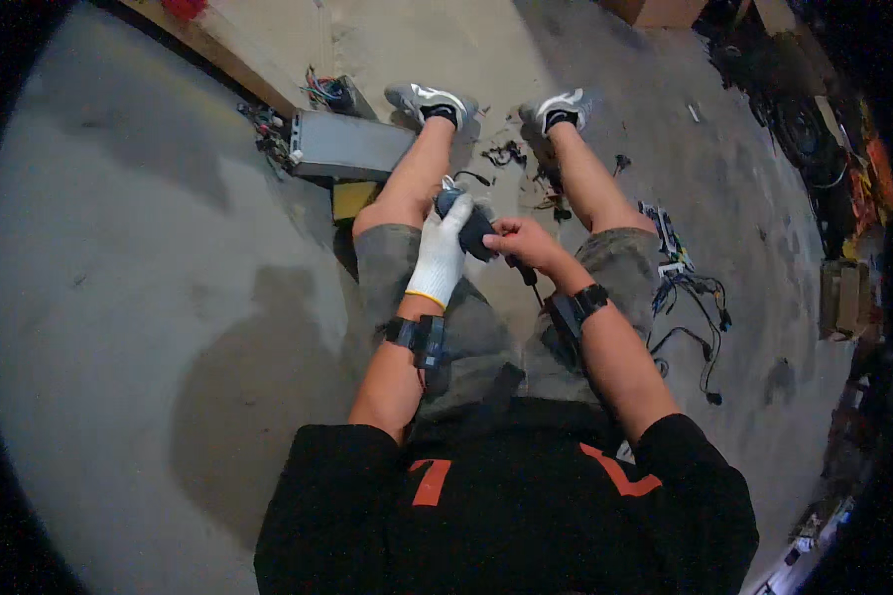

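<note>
At upper centre, I see the white knit-gloved left hand grasping a dark rounded object; the bare right hand pinches its edge. Uneven pulling could make it slip.

One charcoal-coloured rounded device, kind unclear, compact, upper end partly covered; tilted, held above the floor between the knees, enclosed by the gloved left grip and touched at its right edge by the bare right grip. One slim black piece, thin at its lower end, slanting downward just beneath the right grip; kind unclear.
</note>
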A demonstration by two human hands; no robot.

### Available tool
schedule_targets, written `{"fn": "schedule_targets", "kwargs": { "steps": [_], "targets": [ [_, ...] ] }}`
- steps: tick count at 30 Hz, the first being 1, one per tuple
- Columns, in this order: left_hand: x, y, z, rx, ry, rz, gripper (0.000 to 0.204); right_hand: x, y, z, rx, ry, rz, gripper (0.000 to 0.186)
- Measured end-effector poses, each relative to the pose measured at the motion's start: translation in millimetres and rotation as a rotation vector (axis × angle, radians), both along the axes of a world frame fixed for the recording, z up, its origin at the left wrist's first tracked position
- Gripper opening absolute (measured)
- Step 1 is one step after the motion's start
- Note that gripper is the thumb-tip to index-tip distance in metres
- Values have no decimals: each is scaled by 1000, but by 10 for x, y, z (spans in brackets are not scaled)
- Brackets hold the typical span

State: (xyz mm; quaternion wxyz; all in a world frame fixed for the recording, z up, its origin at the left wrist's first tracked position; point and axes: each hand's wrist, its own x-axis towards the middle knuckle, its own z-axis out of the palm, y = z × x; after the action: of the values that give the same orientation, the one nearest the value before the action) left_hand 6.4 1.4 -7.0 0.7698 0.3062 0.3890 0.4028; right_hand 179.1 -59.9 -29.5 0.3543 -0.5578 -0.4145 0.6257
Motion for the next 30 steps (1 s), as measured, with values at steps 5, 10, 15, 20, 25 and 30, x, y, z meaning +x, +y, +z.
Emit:
{"fn": "schedule_targets", "kwargs": {
  "steps": [5, 10, 15, 20, 25, 30],
  "targets": [
    [19, 98, -44, -228, -141, 51, 30, 296, 226, -217, -38, -239, -292, 32],
    [-44, 157, 23, -296, -199, 63, 25, 625, 393, -892, -76, -537, -288, 29],
    [19, 162, -61, -385, -37, 159, 35, 600, 334, -1716, -92, -953, 80, 29],
    [65, 193, 43, -432, 42, 70, 32, 432, 149, -2228, -116, -961, 201, 38],
    [128, 220, 134, -445, 40, 65, 46, 250, 203, -2241, -123, -1038, 256, 27],
    [90, 217, 71, -479, 52, -26, 48, 225, 301, -2362, -126, -1094, 342, 21]
  ]
}}
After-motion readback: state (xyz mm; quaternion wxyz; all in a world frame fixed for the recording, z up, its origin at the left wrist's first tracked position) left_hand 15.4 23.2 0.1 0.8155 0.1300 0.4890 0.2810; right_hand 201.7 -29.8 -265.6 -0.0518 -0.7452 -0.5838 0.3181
